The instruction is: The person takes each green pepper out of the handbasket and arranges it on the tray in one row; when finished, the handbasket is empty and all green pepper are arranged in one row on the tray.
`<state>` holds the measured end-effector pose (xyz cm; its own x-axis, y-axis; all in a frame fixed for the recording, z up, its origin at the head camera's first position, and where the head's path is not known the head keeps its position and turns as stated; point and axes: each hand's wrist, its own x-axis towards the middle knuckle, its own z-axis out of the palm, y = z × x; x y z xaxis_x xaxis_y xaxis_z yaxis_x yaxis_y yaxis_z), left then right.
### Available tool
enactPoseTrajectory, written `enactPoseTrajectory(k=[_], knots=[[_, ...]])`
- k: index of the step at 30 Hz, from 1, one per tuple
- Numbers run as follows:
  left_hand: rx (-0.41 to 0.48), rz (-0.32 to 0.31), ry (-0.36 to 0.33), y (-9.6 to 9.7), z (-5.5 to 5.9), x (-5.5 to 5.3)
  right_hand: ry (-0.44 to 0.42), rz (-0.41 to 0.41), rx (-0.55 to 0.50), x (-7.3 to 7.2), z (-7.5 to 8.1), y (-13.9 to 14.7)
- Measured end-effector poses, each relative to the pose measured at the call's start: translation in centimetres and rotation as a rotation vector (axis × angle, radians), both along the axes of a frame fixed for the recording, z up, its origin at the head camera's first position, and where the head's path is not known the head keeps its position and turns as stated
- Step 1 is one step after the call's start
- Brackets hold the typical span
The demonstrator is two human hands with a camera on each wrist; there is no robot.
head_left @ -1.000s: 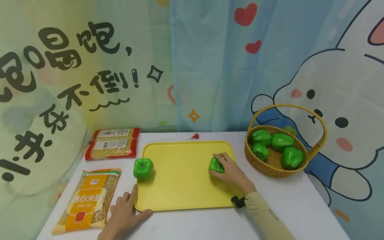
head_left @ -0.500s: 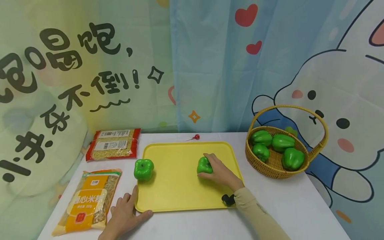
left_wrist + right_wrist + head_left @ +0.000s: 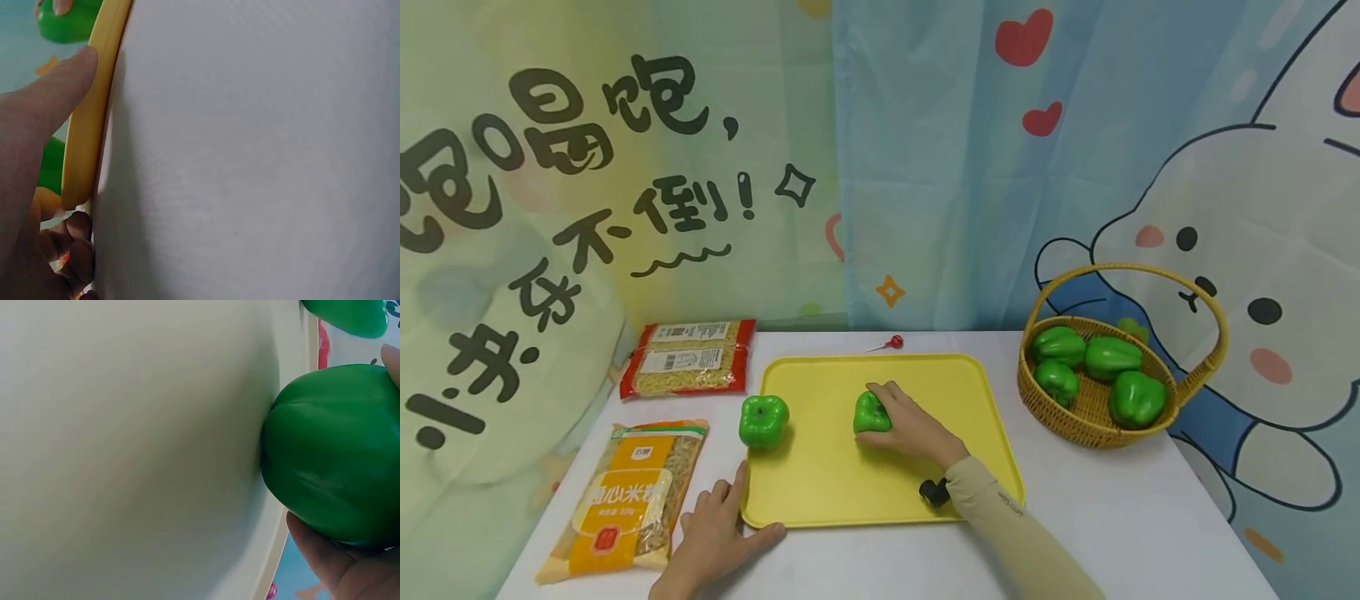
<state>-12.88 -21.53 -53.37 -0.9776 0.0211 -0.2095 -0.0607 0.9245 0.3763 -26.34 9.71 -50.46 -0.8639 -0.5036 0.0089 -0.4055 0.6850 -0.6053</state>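
My right hand (image 3: 913,429) grips a green bell pepper (image 3: 871,413) over the middle of the yellow tray (image 3: 820,492). In the right wrist view the held bell pepper (image 3: 337,456) sits close over the tray's surface, fingers and thumb at its sides. My left hand (image 3: 715,529) is at the tray's near left corner, thumb along the front edge and index finger at the left side. The left wrist view has the thumb (image 3: 69,84) laid on the rim. Another green bell pepper (image 3: 763,422) sits upright at the tray's left edge.
A wicker basket (image 3: 1060,423) with a tall handle holds several green peppers on the right. Two food packets, a red-edged one (image 3: 688,358) and an orange one (image 3: 625,500), lie on the left. A small red-headed item (image 3: 893,342) lies behind the tray.
My right hand has moved left across the tray with the bell pepper, from its right side to the middle. The left hand stays at the corner.
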Motion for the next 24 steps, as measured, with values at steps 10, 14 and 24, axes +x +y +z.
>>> enactPoseTrajectory(k=[10, 14, 24], knots=[[0.001, 0.002, -0.003, -0.1, 0.2, -0.1, 0.010, 0.070, -0.001, -0.8, 0.1, -4.0], [0.005, 0.002, -0.009, -0.1, 0.3, 0.0, 0.026, 0.104, 0.022, -1.0, 0.1, -5.6], [-0.002, -0.003, 0.008, -0.1, 0.2, 0.1, 0.101, 0.169, 0.054, -1.0, 0.1, -8.7]])
